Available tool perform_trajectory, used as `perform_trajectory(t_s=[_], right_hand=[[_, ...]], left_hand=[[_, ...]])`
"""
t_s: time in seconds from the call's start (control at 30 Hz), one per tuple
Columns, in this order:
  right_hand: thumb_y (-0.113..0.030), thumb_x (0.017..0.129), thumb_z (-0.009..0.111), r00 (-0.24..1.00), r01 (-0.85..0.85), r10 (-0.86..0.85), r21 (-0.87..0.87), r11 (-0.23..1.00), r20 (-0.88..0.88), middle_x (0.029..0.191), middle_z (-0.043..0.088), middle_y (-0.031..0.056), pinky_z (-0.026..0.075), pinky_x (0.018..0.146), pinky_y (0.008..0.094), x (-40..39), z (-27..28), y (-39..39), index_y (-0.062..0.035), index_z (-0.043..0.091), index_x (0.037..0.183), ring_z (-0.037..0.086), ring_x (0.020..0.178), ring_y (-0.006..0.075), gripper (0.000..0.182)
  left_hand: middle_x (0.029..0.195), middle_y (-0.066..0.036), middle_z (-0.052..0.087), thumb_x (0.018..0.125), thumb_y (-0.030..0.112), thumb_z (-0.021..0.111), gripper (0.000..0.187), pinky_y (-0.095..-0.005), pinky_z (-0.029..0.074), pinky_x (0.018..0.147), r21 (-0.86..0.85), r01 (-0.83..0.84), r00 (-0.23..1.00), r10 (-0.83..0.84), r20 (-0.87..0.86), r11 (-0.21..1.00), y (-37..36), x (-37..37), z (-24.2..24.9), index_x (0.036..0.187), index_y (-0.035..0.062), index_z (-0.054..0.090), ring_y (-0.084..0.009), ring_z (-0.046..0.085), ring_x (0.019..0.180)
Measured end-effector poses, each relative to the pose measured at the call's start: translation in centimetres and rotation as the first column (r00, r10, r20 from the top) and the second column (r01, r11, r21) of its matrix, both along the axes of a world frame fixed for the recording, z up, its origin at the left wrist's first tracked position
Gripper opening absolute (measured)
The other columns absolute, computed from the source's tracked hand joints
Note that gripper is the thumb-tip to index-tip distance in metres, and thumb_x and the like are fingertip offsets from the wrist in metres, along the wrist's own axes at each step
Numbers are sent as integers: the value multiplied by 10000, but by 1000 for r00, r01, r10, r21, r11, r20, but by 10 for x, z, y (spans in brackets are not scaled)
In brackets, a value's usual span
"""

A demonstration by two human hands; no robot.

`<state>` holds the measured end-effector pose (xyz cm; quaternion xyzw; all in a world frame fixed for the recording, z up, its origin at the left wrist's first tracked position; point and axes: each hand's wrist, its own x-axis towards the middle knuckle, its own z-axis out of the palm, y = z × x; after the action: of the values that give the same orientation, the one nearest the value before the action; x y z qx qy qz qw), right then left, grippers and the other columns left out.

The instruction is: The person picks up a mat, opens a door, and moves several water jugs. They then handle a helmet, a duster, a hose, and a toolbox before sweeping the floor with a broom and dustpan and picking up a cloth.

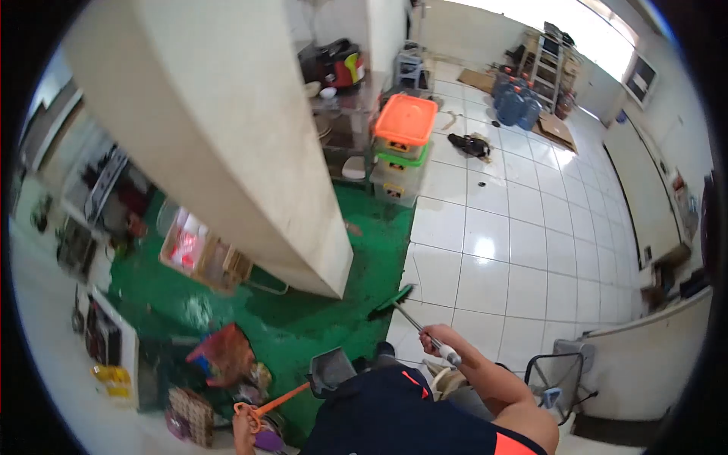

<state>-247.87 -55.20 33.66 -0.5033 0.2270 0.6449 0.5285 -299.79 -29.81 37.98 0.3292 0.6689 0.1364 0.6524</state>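
My right hand (440, 341) is wrapped round the grey handle of a broom (409, 319). Its green head (393, 299) rests on the floor where the green surface meets the white tiles. At the lower left, my left hand (244, 428) grips the orange handle of a dustpan (287, 396). The dustpan's grey pan (331, 369) hangs close to my body, above the green floor. A gap separates broom head and pan. I cannot make out whether the pan holds anything.
A pillar (243, 152) stands ahead on the green floor (296, 326). Behind it are stacked bins with an orange lid (406, 119). Farther off, a dark object (470, 145) and blue water jugs (519, 105) sit on the tiles. A colourful bag (224, 355) lies left.
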Motion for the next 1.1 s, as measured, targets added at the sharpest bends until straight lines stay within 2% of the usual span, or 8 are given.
perform_trajectory(t_s=[0.03, 0.27, 0.47, 0.63, 0.73, 0.87, 0.93, 1.1], right_hand=[[-97, 833, 483, 994, 74, -73, -15, 997, 81, 479, 420, 31, 345, 342, 263, 1, -2, -11, -70, 419, 608, 380, 362, 133, 235], [-151, 839, 532, 871, 471, -478, 85, 878, 111, 526, 426, -2, 368, 399, 240, 4, -34, -105, -81, 453, 695, 416, 436, 106, 179], [-200, 845, 542, 782, 348, -24, -404, 846, 623, 658, 558, 112, 452, 512, 350, 21, -72, -145, 45, 532, 889, 542, 533, 225, 250], [-245, 841, 525, 425, 420, 362, -535, 733, 829, 777, 592, 230, 488, 570, 397, 115, -163, -178, 68, 516, 997, 614, 638, 316, 350], [-258, 841, 527, 637, 436, 95, -459, 774, 765, 733, 581, 202, 468, 425, 349, 222, -104, -182, 60, 481, 1052, 594, 535, 276, 384], [-270, 854, 526, 503, 404, 167, -401, 822, 848, 679, 561, 162, 427, 333, 296, 351, -111, -206, 47, 451, 1087, 558, 450, 231, 400], [-274, 865, 515, 597, 395, 6, -301, 868, 802, 663, 555, 148, 427, 336, 292, 419, -50, -194, 44, 449, 1094, 548, 436, 214, 397], [-305, 883, 447, 431, 410, 422, -590, 696, 798, 755, 589, 269, 440, 651, 521, 549, -73, -184, -3, 529, 975, 559, 717, 468, 327]], left_hand=[[607, -86, 511, 902, 350, 475, 344, -299, 413, 346, 14, 36, 999, -36, 16, 999, 10, 27, -2, 992, 18, 501, -198, 521, 433], [780, -127, 552, 908, 315, 445, 311, -363, 502, 460, 80, 344, 916, -353, 188, 935, 66, 206, -54, 1026, 29, 477, -245, 597, 582], [910, -158, 556, 894, 291, 476, 302, -393, 517, 607, 20, 383, 861, -364, 354, 924, 37, 395, -85, 1066, 44, 447, -266, 606, 751], [940, -156, 549, 876, 261, 508, 268, -382, 509, 650, -67, 397, 852, -341, 397, 915, 6, 607, -80, 1044, 62, 444, -265, 595, 786], [924, -129, 548, 878, 252, 503, 229, -374, 511, 645, -110, 366, 861, -291, 417, 924, -2, 718, -67, 1023, 83, 451, -240, 586, 777], [928, -118, 541, 873, 252, 517, 213, -358, 509, 645, -90, 376, 813, -282, 509, 922, -7, 836, -50, 999, 90, 462, -234, 587, 787], [922, -114, 541, 869, 252, 529, 212, -353, 509, 647, -80, 359, 810, -269, 521, 930, -13, 887, -42, 989, 89, 466, -231, 588, 790], [930, -125, 538, 863, 250, 553, 237, -352, 510, 654, -94, 291, 808, -192, 557, 952, -19, 1002, -27, 992, 71, 466, -228, 588, 792]])
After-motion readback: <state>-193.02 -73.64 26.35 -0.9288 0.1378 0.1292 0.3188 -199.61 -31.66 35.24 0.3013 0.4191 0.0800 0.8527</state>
